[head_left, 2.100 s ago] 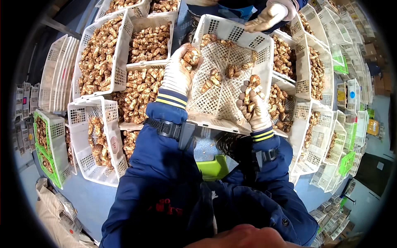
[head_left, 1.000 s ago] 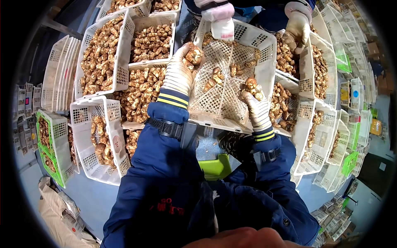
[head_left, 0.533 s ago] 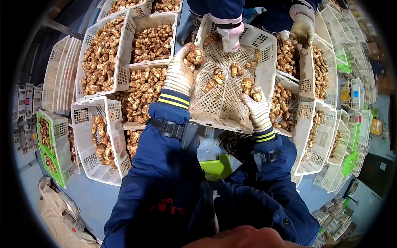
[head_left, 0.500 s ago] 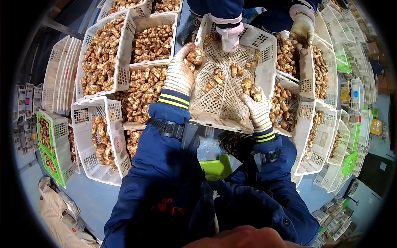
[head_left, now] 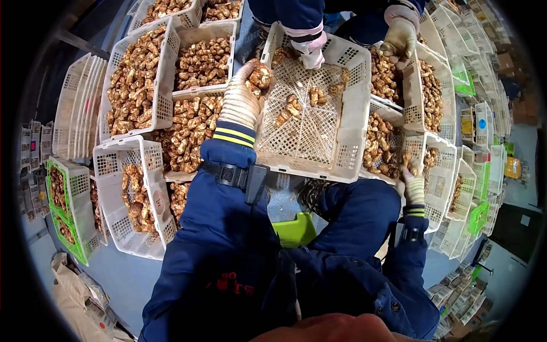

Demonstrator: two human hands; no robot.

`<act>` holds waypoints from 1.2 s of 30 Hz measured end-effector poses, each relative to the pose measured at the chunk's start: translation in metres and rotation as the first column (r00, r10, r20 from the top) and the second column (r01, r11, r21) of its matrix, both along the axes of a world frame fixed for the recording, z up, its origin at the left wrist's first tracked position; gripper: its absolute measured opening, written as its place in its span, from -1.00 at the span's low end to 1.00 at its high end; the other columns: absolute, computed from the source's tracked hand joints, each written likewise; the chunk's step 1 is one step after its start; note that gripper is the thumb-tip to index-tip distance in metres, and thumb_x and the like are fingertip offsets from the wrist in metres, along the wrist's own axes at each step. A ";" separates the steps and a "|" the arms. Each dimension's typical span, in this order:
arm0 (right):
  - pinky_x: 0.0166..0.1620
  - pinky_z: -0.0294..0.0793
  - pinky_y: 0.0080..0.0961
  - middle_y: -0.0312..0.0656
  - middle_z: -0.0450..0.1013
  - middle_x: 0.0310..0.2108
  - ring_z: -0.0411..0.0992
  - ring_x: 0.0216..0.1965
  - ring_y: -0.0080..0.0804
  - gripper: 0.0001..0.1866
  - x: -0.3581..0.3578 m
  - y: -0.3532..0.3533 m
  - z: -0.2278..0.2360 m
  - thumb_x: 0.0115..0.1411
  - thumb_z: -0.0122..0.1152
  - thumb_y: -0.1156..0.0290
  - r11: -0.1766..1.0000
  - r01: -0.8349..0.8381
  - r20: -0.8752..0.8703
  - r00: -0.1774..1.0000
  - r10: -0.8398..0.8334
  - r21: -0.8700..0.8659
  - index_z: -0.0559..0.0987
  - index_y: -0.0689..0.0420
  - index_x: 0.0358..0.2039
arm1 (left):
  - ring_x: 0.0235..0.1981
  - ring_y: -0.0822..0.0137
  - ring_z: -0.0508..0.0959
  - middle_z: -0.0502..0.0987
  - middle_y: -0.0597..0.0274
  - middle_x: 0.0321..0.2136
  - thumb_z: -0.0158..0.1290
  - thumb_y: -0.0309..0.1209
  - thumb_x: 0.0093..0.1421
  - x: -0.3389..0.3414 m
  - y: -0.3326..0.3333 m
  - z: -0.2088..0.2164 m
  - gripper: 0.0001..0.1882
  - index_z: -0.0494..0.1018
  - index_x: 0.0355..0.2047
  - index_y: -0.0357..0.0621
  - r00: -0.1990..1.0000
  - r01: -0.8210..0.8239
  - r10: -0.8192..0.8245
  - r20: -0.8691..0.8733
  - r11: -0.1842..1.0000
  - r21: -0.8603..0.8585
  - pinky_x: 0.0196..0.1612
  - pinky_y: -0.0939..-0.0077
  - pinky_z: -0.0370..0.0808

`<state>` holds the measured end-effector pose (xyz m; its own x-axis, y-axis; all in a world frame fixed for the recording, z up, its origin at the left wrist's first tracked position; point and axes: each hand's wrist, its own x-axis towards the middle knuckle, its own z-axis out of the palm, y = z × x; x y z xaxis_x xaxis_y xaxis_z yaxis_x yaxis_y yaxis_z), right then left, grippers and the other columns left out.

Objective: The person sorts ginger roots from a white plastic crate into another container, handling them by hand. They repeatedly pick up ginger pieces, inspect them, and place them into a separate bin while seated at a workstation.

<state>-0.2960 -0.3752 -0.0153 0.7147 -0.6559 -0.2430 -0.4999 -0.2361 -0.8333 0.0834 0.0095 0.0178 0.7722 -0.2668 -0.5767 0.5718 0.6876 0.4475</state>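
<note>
My left hand (head_left: pixel 242 94), in a striped knit glove, is closed round a plump brown-and-white mushroom (head_left: pixel 260 76) above the left wall of the middle crate. My right hand (head_left: pixel 414 181), gloved alike, is at the right by the wall of a tall white crate (head_left: pixel 443 191). Its fingers are bent round a brown mushroom (head_left: pixel 407 159), partly hidden and a little blurred. Between my hands stands a shallow white lattice crate (head_left: pixel 310 134). A few mushrooms lie on its floor, among them a pair (head_left: pixel 289 110) left of the middle and another (head_left: pixel 317 96) beside them.
Opposite me, a person's gloved hand (head_left: pixel 309 52) is over the middle crate's far edge and the other (head_left: pixel 400 39) over a mushroom-filled crate. Crates heaped with mushrooms (head_left: pixel 137 82) stand on the left, more on the right. A green plastic piece (head_left: pixel 295 229) lies near my leg.
My right hand has left the middle crate and swung right, carrying mushrooms to the crates there. My left hand keeps its mushroom. The view has shifted slightly.
</note>
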 end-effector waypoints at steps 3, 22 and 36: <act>0.00 0.47 -0.32 0.07 0.45 0.04 0.45 0.02 -0.05 -0.51 -0.085 -0.003 -0.069 0.28 0.06 0.18 0.935 -0.212 -0.712 0.700 -0.059 -0.286 0.42 0.15 0.15 | -0.14 0.14 0.53 0.50 0.04 -0.12 0.07 -0.32 0.27 -0.002 0.005 -0.001 -0.73 0.44 -0.09 -0.20 0.998 0.016 -0.019 0.066 0.999 0.044 -0.10 0.15 0.60; 0.17 0.38 -0.16 -0.13 0.42 -0.01 0.37 0.04 -0.24 -0.54 -0.001 -0.189 0.019 0.27 0.16 0.14 0.081 0.157 -0.018 0.545 -0.838 0.984 0.42 0.14 0.08 | -0.12 0.10 0.51 0.49 0.02 -0.15 0.16 -0.29 0.20 -0.009 -0.010 0.001 -0.67 0.46 -0.11 -0.22 0.998 0.062 -0.062 -0.011 0.997 -0.054 -0.09 0.19 0.61; 0.04 0.45 -0.26 0.00 0.53 -0.08 0.50 -0.06 -0.05 -0.60 0.297 0.041 -0.053 0.22 0.14 0.27 0.648 -0.642 -0.294 0.765 0.573 -0.409 0.51 0.08 0.06 | -0.17 0.14 0.55 0.51 0.03 -0.16 0.09 -0.32 0.26 -0.001 0.006 -0.003 -0.71 0.45 -0.10 -0.24 0.999 -0.010 0.011 0.044 1.000 -0.030 -0.14 0.21 0.61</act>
